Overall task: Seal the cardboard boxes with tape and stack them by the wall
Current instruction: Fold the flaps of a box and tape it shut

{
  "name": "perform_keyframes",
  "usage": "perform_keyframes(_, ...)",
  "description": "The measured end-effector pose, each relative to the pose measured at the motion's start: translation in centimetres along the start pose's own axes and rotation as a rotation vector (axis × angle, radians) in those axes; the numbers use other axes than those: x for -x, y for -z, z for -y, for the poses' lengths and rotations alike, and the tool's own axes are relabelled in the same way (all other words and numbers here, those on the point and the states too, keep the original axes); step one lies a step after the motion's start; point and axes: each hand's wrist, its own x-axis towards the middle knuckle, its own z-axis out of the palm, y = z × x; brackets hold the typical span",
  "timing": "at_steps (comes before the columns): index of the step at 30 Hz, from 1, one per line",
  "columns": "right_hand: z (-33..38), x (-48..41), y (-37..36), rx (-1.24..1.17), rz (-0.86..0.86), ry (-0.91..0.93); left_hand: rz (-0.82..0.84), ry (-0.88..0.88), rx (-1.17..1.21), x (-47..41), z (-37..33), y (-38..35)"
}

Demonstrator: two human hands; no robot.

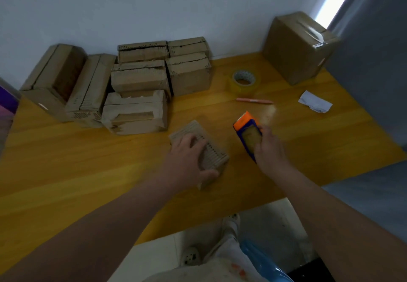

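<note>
- The right hand (269,147) is wrapped around an orange and blue tape dispenser (247,130), held just above the table (88,171).
- The left hand (187,156) covers a small cardboard box (217,157) with its fingers over the top and its thumb on the near side. It appears to be gripping, though motion blur softens the view.
- This box lies on the table beside the dispenser.
- More boxes (141,83) are stacked against the wall (154,6).
- Farther right are a tape roll (244,82), a pink pen (254,100), crumpled paper (315,104) and a large taped box (297,48).
</note>
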Motion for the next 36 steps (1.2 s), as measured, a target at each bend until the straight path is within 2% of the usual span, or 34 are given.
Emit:
perform_keyframes(3, -0.1, 0.3, 0.7, -0.052, 0.014, -0.022, 0.039, -0.023, -0.086, -0.3, 0.0, -0.7)
perform_keyframes(9, 0.3, 0.5, 0.8, 0.114, 0.138, -0.003, 0.011, -0.093, -0.185, -0.8, 0.6, 0.1)
perform_keyframes(17, -0.7, -0.4, 2.6, 0.327, 0.033, -0.082, -0.048, -0.084, -0.267, -0.4, 0.8, 0.0)
perform_keyframes(21, -1.7, -0.2, 3.0, 0.173, 0.056, -0.15, -0.025, -0.061, -0.223, -0.6, 0.8, 0.1)
perform_keyframes(24, -1.1, 0.6, 3.7, 0.05, 0.025, -0.124, -0.051, -0.046, -0.021, -1.1, 0.4, 0.9)
perform_keyframes(26, 0.0, 1.2, 4.6, 0.001, -0.005, -0.02, -0.112, 0.016, 0.218, -1.4, -0.1, 2.0)
perform_keyframes(29, 2.1, 2.4, 6.2, -0.056, -0.033, 0.142, -0.117, 0.253, 0.785, -1.6, -0.9, 4.2)
perform_keyframes(32, 3.6, 3.7, 7.3, -0.139, -0.04, 0.247, 0.013, 0.429, 1.29, -1.5, -1.0, 6.2)
perform_keyframes(36, 4.4, 4.9, 7.6, -0.134, -0.025, 0.34, 0.142, 0.394, 1.431, -1.4, -0.4, 7.1)
